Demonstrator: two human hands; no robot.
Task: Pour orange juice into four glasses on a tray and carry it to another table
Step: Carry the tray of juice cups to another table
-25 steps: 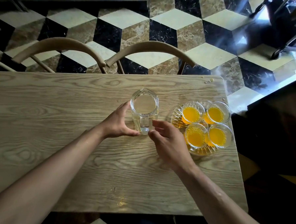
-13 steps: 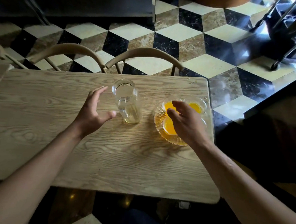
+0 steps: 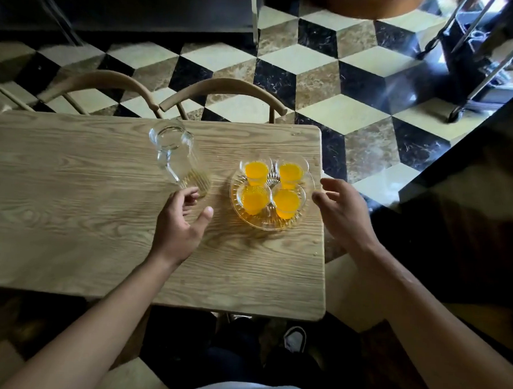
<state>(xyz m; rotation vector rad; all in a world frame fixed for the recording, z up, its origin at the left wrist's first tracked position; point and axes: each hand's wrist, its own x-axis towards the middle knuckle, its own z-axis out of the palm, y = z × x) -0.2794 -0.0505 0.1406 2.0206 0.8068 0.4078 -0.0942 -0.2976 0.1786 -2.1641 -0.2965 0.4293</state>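
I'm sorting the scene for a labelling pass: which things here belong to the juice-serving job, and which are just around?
Part of the job:
- glass tray on the wooden table
- four glasses of orange juice on it
- empty glass pitcher
- left hand and right hand, both open, either side of the tray

Just around:
- two wooden chairs
- metal stand
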